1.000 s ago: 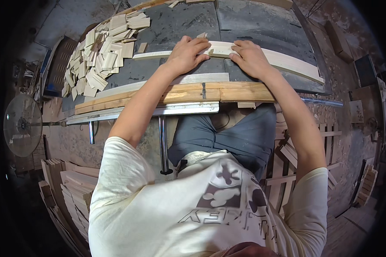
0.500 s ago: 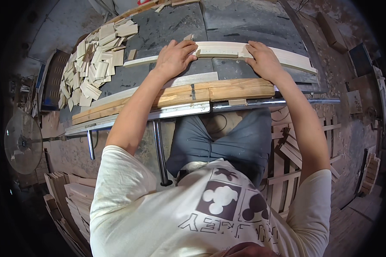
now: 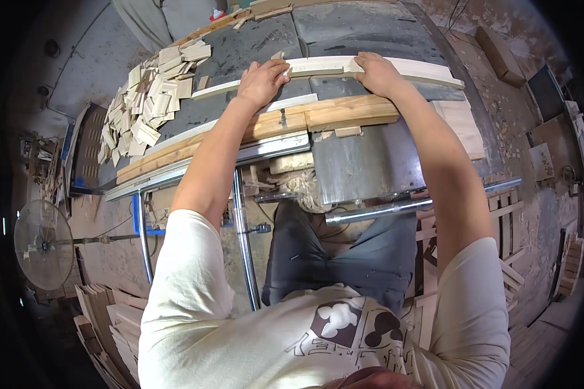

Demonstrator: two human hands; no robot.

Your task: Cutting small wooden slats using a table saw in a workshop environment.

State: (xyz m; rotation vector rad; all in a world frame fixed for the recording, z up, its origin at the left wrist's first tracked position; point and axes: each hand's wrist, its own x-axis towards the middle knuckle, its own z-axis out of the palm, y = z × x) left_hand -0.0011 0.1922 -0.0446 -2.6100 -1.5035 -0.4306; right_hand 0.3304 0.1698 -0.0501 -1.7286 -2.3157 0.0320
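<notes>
Both of my hands are on the narrow pale wooden strips (image 3: 405,66) lying lengthwise across the dark tabletop. My left hand (image 3: 263,84) bends its fingers over the strips near their middle, thumb toward me. To its right, my right hand (image 3: 377,74) grips the same strips, its fingers over the far side. A shorter piece with a row of small marks (image 3: 324,70) shows between the hands along the near edge. On my side of the strips, a thick yellowish wooden beam (image 3: 344,114) runs parallel under my forearms, with a silver metal rail (image 3: 272,146) along its left part.
A heap of small flat wood pieces (image 3: 156,97) covers the tabletop's left. Below the beam are a grey metal plate (image 3: 350,168), wood shavings (image 3: 305,188) and a round steel bar (image 3: 402,209). A round fan (image 3: 44,245) stands at left; boards (image 3: 104,318) lean lower left.
The beam, rail and both hands have shifted farther from my body, baring the grey metal plate and shavings. My grip on the strips looks the same.
</notes>
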